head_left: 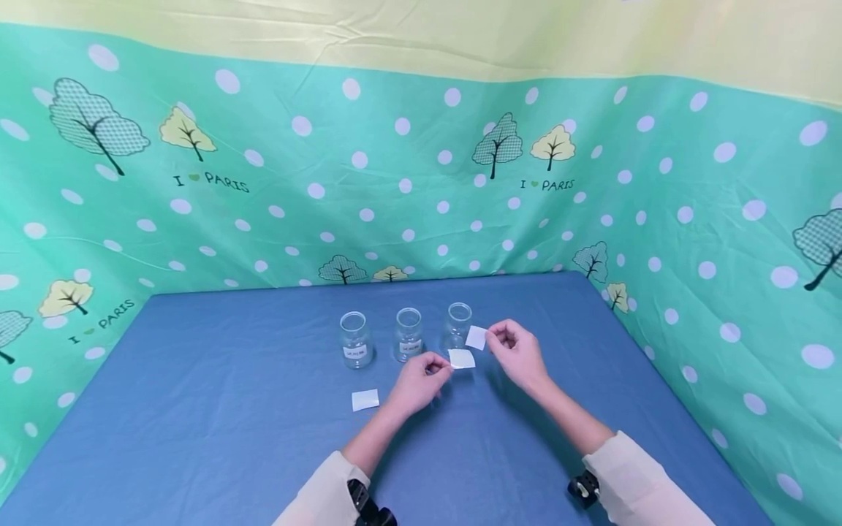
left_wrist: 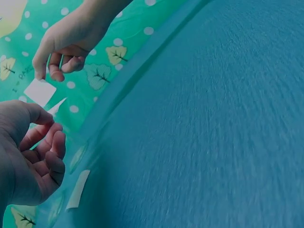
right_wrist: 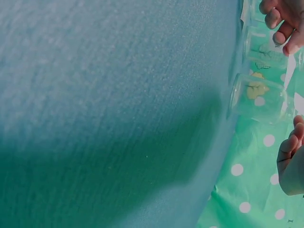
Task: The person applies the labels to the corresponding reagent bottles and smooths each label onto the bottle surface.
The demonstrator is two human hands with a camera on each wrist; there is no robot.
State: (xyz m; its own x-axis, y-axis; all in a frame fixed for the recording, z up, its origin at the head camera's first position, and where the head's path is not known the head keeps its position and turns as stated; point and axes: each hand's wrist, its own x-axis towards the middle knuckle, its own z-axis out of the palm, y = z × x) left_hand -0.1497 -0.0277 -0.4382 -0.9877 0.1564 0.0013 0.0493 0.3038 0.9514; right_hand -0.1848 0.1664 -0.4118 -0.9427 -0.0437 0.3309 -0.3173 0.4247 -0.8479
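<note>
My left hand (head_left: 417, 381) pinches a small white piece of paper (head_left: 463, 359) by its edge, in front of the rightmost glass jar (head_left: 455, 332). Just to the right, my right hand (head_left: 518, 354) pinches another white square (head_left: 476, 337) between thumb and fingertips, beside that same jar. In the left wrist view both the left hand (left_wrist: 33, 152) and the right hand (left_wrist: 71, 42) appear, each with its white piece. The right wrist view catches the jar (right_wrist: 261, 99) between the two hands. No label shows on this jar.
Two more open glass jars, a left one (head_left: 356, 339) and a middle one (head_left: 408, 334), stand in the row with white printed labels. A loose white slip (head_left: 365, 399) lies on the blue tablecloth (head_left: 217, 409). A patterned green curtain (head_left: 276, 175) hangs behind.
</note>
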